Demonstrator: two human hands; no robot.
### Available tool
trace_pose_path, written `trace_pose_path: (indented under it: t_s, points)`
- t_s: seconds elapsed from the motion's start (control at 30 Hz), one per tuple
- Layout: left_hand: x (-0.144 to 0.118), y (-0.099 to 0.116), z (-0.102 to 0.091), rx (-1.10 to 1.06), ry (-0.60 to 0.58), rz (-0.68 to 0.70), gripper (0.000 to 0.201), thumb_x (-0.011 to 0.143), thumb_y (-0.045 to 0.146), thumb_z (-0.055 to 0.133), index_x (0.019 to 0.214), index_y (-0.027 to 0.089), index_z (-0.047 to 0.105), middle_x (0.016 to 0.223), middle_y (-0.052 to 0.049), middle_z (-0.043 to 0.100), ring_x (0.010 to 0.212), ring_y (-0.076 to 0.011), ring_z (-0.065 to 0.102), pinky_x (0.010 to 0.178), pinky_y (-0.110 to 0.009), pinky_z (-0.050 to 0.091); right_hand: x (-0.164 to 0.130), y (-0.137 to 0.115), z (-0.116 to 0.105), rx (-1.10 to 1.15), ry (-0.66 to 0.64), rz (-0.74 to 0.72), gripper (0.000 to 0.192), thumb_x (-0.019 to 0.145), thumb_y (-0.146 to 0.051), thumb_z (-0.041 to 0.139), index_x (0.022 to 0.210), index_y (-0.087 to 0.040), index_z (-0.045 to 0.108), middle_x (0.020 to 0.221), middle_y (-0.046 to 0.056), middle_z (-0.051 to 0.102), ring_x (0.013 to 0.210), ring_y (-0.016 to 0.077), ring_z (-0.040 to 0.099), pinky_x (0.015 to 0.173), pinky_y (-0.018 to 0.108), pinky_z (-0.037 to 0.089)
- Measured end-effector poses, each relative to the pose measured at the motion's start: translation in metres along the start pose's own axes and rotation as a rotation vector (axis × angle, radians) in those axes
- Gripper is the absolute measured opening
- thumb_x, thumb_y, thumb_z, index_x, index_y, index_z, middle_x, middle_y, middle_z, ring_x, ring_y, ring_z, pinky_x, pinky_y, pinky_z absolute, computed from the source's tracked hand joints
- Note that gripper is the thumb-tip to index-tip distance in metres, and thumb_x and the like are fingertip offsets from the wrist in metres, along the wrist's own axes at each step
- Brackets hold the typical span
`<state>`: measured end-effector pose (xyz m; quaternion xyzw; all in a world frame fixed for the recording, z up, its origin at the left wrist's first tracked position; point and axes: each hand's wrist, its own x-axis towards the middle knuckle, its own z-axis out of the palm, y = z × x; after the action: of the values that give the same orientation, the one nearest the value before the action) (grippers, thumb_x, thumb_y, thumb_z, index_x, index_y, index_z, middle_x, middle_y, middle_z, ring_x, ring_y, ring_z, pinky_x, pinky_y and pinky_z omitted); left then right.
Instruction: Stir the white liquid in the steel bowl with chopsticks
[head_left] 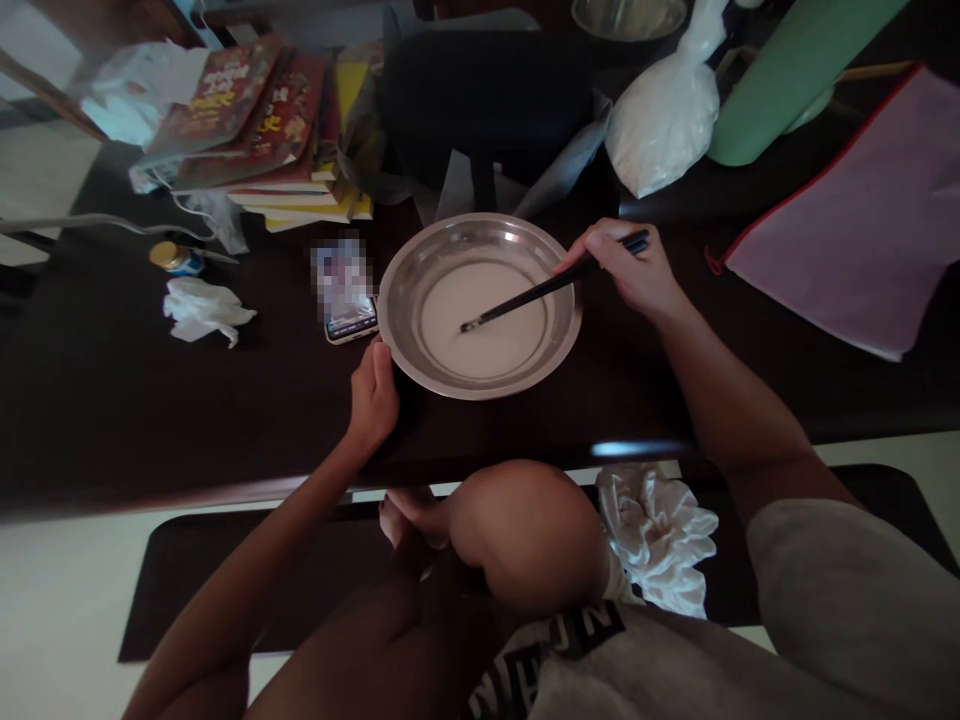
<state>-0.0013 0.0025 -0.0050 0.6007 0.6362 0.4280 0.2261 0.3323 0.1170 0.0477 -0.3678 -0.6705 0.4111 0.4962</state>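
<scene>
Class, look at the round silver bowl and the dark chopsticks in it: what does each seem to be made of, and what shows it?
Round silver bowl: likely stainless steel, polished; its wall and rim mirror light in bright streaks.
Dark chopsticks, held by the right hand: black, matt, perhaps plastic or lacquered wood; the look leaves it open.
The left hand steadies the rim.

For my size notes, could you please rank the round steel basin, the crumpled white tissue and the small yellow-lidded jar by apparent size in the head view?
1. Round steel basin
2. Crumpled white tissue
3. Small yellow-lidded jar

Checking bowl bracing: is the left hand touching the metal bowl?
Touching. Head view shows the left hand with its thumb against the metal bowl rim, no gap visible.
</scene>
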Motion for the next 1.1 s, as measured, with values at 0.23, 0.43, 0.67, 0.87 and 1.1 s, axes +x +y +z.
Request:
trace_pose_path:
  t_s: [0.23, 0.43, 0.67, 0.87, 1.1]
  points:
    - [0.0004, 0.0002, 0.0005, 0.005, -0.001, 0.017, 0.063, 0.098, 0.065, 0.026, 0.106, 0.016, 0.065, 0.103, -0.009, 0.07, 0.1, -0.0194, 0.064, 0.092, -0.033, 0.05, 0.0018, 0.0038, -0.0045, 0.065, 0.068, -0.002, 0.04, 0.088, -0.061, 0.061, 0.07, -0.027, 0.071, 0.062, 0.0, 0.068, 0.071, 0.0209, 0.072, 0.07, 0.037, 0.057]
    - [0.0003, -0.0008, 0.0005, 0.002, 0.007, 0.004, 0.062, 0.098, 0.066, 0.027, 0.104, 0.017, 0.065, 0.099, -0.008, 0.069, 0.096, -0.0188, 0.064, 0.089, -0.032, 0.05, 0.0011, -0.0021, -0.0012, -0.051, -0.015, -0.084, 0.039, 0.09, -0.056, 0.061, 0.07, -0.026, 0.074, 0.069, 0.0, 0.071, 0.074, 0.0169, 0.07, 0.07, 0.032, 0.054]
    - [0.0004, -0.0004, 0.0, 0.015, 0.001, -0.003, 0.065, 0.097, 0.068, 0.027, 0.101, 0.016, 0.066, 0.096, -0.009, 0.069, 0.092, -0.0195, 0.062, 0.087, -0.035, 0.049, 0.0017, 0.0034, -0.0017, 0.079, 0.032, -0.025, 0.041, 0.086, -0.061, 0.063, 0.07, -0.025, 0.074, 0.059, -0.001, 0.067, 0.061, 0.017, 0.069, 0.06, 0.031, 0.054]
    - [0.0001, -0.0012, 0.0, -0.011, -0.006, -0.001, 0.064, 0.097, 0.067, 0.027, 0.107, 0.017, 0.066, 0.102, -0.01, 0.069, 0.098, -0.0204, 0.063, 0.091, -0.036, 0.049, 0.0018, 0.0037, -0.0037, -0.004, 0.079, -0.025, 0.039, 0.084, -0.062, 0.064, 0.071, -0.027, 0.073, 0.067, 0.001, 0.071, 0.074, 0.021, 0.073, 0.07, 0.036, 0.058]
    - [-0.0003, 0.0001, -0.0002, -0.006, 0.0, -0.009, 0.062, 0.097, 0.067, 0.028, 0.101, 0.017, 0.065, 0.095, -0.007, 0.069, 0.092, -0.0188, 0.063, 0.089, -0.034, 0.05, 0.0007, 0.002, 0.0013, 0.017, -0.039, -0.037, 0.041, 0.087, -0.063, 0.06, 0.074, -0.027, 0.074, 0.067, 0.001, 0.073, 0.067, 0.0181, 0.071, 0.068, 0.034, 0.058]
